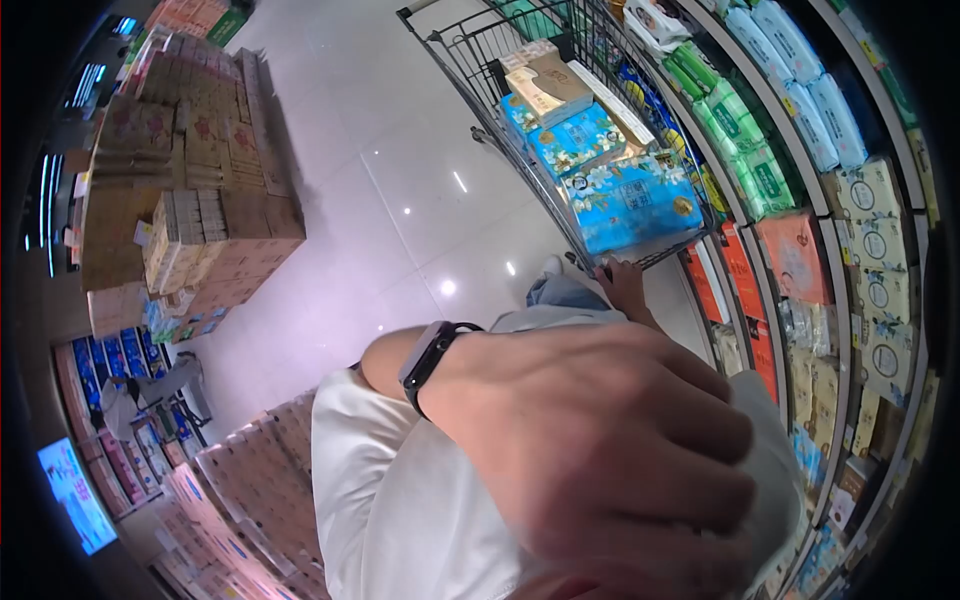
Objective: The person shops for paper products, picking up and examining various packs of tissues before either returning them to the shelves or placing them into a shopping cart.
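Our left hand (pixel 600 450) near lens, fingers curled, seemingly empty. Right hand (pixel 622 285) grips shopping cart (pixel 520 130) edge; we keep tissue packs (pixel 630 205) steady.

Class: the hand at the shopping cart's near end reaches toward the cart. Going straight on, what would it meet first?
Probably the blue floral tissue pack in the shopping cart, just beyond the hand; depth is unclear.

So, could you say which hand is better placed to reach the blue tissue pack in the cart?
Probably the right hand: it sits at the cart rim beside the blue tissue pack; the left hand is near the camera.
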Motion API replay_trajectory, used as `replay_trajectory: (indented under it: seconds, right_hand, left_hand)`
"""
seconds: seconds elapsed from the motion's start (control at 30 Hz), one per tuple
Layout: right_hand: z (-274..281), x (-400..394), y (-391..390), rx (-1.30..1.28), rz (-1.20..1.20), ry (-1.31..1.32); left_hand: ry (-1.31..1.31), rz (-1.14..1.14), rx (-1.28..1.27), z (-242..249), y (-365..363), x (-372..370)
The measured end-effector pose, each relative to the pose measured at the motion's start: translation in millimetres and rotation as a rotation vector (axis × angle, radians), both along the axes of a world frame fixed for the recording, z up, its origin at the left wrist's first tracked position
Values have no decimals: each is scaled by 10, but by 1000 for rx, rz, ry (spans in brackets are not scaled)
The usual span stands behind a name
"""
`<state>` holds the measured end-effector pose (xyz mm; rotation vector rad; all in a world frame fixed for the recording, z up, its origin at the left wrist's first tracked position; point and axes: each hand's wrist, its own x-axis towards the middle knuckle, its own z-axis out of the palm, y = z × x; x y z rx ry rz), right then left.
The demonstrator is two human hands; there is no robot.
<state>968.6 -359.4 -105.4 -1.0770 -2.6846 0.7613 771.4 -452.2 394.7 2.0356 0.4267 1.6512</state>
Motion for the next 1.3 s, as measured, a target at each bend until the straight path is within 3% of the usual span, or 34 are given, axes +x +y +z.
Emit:
replay_trajectory:
  seconds: [0.07,0.17,0.37,0.47,0.53,0.67,0.73,0.8,0.9,0.93,0.97,1.0,1.03,1.1,1.13,1.17,1.2,1.23,1.27,1.3]
  right_hand:
    - [-29,-65,-11,-53,-64,3]
    - [-168,-88,37,-56,-223,-49]
    - [10,-310,82,-120,-390,-77]
    - [-51,-509,140,-124,-632,-96]
    - [32,-823,253,-126,-842,-94]
    - [441,-1729,768,-16,-978,-89]
    - [512,-2216,1121,28,-1086,114]
    - [524,-2653,1506,-129,-1078,208]
    - [150,-3111,2076,-404,-1196,380]
    - [-103,-3203,2173,-454,-1227,471]
    - [-110,-3351,2287,-668,-1273,537]
    - [-91,-3513,2448,-876,-1300,608]
    - [-86,-3700,2491,-926,-1428,706]
    - [13,-3816,2562,-854,-1462,526]
    - [139,-3844,2555,-839,-1472,448]
    - [45,-3821,2489,-875,-1432,562]
    - [259,-3823,2445,-874,-1341,615]
    - [48,-3842,2328,-745,-1512,526]
    - [219,-3764,2283,-1117,-1368,661]
    - [14,-3795,2109,-1217,-1390,915]
  left_hand:
    - [-71,-250,-18,71,410,-17]
    - [-137,-379,-43,-12,874,-312]
    - [-205,-471,-124,-238,1619,-1150]
    - [-229,-511,-153,-395,2007,-1604]
    - [-266,-535,-184,-500,2243,-1986]
    - [-311,-505,-230,-722,2649,-3025]
    - [-300,-358,-315,-1016,2830,-3601]
    - [-234,-169,-577,-1560,3075,-4030]
    - [52,102,-1125,-3081,3554,-4332]
    - [362,251,-1036,-3805,3554,-4396]
    - [656,405,-905,-4410,3550,-4447]
    - [647,382,-876,-4705,3573,-4427]
    - [733,449,-727,-4907,3594,-4364]
    - [779,596,-519,-5153,3649,-4209]
    - [726,517,-602,-5118,3686,-4151]
    - [678,426,-678,-5067,3694,-4113]
    - [639,418,-568,-5128,3692,-4062]
    - [599,410,-466,-5176,3658,-4051]
    - [703,355,-319,-5096,3645,-4113]
    - [796,295,-156,-5017,3648,-4195]
